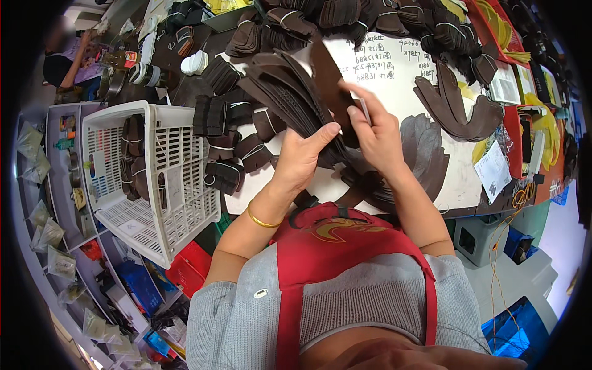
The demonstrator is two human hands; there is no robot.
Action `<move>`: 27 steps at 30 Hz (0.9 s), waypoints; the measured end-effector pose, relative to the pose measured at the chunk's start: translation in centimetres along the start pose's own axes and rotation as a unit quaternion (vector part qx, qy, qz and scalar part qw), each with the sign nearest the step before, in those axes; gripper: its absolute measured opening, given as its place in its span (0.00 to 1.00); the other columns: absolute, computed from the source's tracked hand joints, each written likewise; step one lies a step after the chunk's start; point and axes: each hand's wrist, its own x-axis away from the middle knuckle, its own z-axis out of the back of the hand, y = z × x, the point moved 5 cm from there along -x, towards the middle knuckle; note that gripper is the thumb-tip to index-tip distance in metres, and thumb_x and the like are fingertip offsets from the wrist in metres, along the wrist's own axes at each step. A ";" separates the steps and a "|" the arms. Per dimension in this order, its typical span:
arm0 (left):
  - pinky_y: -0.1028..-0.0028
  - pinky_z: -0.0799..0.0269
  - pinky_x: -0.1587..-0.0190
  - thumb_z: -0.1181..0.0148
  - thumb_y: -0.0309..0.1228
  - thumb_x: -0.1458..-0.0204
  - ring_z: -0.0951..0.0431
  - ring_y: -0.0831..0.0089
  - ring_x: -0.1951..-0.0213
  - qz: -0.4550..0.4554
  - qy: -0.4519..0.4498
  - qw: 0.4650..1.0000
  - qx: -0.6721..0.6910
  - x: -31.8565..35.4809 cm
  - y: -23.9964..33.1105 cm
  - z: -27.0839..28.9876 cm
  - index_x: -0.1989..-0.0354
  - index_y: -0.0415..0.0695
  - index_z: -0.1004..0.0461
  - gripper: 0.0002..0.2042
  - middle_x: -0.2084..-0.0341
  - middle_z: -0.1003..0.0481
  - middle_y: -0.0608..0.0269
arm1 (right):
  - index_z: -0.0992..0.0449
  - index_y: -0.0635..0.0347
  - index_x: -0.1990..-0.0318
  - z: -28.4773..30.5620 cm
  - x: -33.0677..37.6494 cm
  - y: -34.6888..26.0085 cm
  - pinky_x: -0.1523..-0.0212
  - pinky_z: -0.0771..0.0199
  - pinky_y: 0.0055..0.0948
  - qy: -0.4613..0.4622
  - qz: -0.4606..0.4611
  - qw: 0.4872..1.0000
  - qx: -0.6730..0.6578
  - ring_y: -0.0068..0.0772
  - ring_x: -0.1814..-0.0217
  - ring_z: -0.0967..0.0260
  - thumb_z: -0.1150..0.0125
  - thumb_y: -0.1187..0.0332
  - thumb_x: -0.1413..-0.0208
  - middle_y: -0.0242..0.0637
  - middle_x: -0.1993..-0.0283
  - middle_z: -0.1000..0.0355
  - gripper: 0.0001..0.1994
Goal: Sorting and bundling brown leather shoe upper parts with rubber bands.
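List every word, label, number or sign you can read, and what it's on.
White tabletop: dark handwritten numbers and characters, partly legible; I won't copy them out.
Paper slip at right: markings too small to read.
Red apron: gold emblem, no words I can make out.

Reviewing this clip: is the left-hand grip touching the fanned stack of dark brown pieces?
Touching. The head view shows the left-hand grip with its thumb laid over the lower end of the fanned stack.
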 end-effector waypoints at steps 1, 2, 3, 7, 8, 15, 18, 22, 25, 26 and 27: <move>0.73 0.26 0.52 0.38 0.25 0.45 0.24 0.74 0.57 -0.002 -0.002 1.000 0.001 0.0 0.0 -0.1 0.51 0.39 0.30 0.14 0.60 0.25 0.61 | 0.25 0.59 0.46 -0.2 0.1 0.6 0.54 0.29 0.22 -0.050 0.001 0.998 -0.033 0.17 0.57 0.27 0.46 0.72 0.40 0.41 0.59 0.21 0.15; 0.73 0.26 0.52 0.37 0.23 0.46 0.24 0.74 0.57 0.004 -0.001 1.000 -0.007 0.1 0.1 -0.1 0.51 0.39 0.30 0.15 0.59 0.25 0.61 | 0.25 0.59 0.46 -0.1 0.4 0.8 0.54 0.29 0.22 -0.050 0.003 0.998 -0.032 0.17 0.57 0.27 0.46 0.72 0.40 0.41 0.59 0.21 0.15; 0.74 0.26 0.52 0.36 0.22 0.48 0.24 0.74 0.57 0.009 0.000 1.000 -0.015 0.2 0.0 -0.2 0.50 0.39 0.30 0.17 0.59 0.25 0.62 | 0.24 0.61 0.48 -0.2 0.7 1.1 0.54 0.29 0.22 -0.046 -0.050 0.993 -0.098 0.18 0.57 0.28 0.44 0.72 0.40 0.39 0.59 0.21 0.14; 0.76 0.26 0.51 0.36 0.21 0.48 0.25 0.77 0.55 0.004 -0.021 1.000 0.009 0.8 0.7 -1.4 0.47 0.36 0.32 0.19 0.55 0.26 0.63 | 0.22 0.64 0.50 -0.1 1.0 1.6 0.55 0.30 0.20 -0.041 -0.092 0.985 -0.143 0.17 0.59 0.30 0.37 0.68 0.44 0.32 0.62 0.22 0.15; 0.76 0.26 0.51 0.36 0.20 0.48 0.25 0.76 0.55 0.008 -0.022 1.000 0.003 0.8 0.6 -1.3 0.47 0.36 0.32 0.19 0.55 0.26 0.62 | 0.22 0.64 0.50 -0.1 1.0 1.5 0.56 0.30 0.20 -0.043 -0.100 0.982 -0.156 0.16 0.60 0.30 0.36 0.68 0.44 0.31 0.63 0.22 0.16; 0.76 0.25 0.52 0.36 0.19 0.49 0.24 0.75 0.56 0.004 -0.021 1.000 -0.009 1.4 1.1 -2.3 0.48 0.35 0.31 0.19 0.56 0.25 0.60 | 0.22 0.64 0.49 0.4 1.4 1.7 0.58 0.30 0.19 -0.026 -0.097 0.983 -0.152 0.16 0.62 0.30 0.37 0.69 0.43 0.32 0.63 0.22 0.15; 0.75 0.24 0.53 0.36 0.19 0.49 0.23 0.75 0.57 0.010 -0.027 1.000 -0.001 1.6 1.3 -2.6 0.48 0.35 0.31 0.20 0.57 0.24 0.60 | 0.23 0.63 0.49 1.0 1.5 1.0 0.58 0.29 0.21 0.009 -0.115 0.990 -0.084 0.17 0.63 0.29 0.42 0.70 0.41 0.35 0.63 0.21 0.14; 0.74 0.24 0.53 0.36 0.19 0.49 0.23 0.74 0.57 0.020 -0.020 0.999 -0.018 1.7 0.8 -2.2 0.47 0.35 0.31 0.20 0.57 0.24 0.60 | 0.24 0.58 0.47 0.7 1.3 -0.3 0.60 0.30 0.21 0.004 0.028 0.999 -0.041 0.18 0.66 0.29 0.45 0.71 0.40 0.38 0.64 0.21 0.14; 0.74 0.24 0.53 0.36 0.18 0.50 0.23 0.74 0.57 0.004 -0.029 0.999 -0.016 1.6 0.9 -2.5 0.47 0.34 0.31 0.20 0.57 0.24 0.60 | 0.24 0.55 0.47 0.5 1.4 0.0 0.61 0.29 0.21 -0.008 0.015 0.998 -0.061 0.18 0.65 0.28 0.45 0.72 0.40 0.40 0.63 0.21 0.15; 0.74 0.24 0.53 0.36 0.18 0.50 0.23 0.74 0.57 -0.005 -0.027 0.999 -0.018 1.7 0.9 -2.5 0.47 0.34 0.31 0.20 0.57 0.24 0.60 | 0.23 0.55 0.47 0.4 1.5 0.1 0.61 0.29 0.21 -0.007 0.004 0.998 -0.060 0.19 0.64 0.28 0.45 0.72 0.41 0.41 0.63 0.21 0.15; 0.74 0.24 0.53 0.36 0.18 0.50 0.23 0.73 0.57 -0.014 -0.024 0.999 -0.020 1.7 1.0 -2.5 0.47 0.34 0.31 0.20 0.57 0.24 0.60 | 0.23 0.55 0.47 0.5 1.5 -0.2 0.61 0.29 0.21 -0.007 0.003 0.998 -0.061 0.19 0.64 0.28 0.45 0.72 0.41 0.41 0.63 0.21 0.15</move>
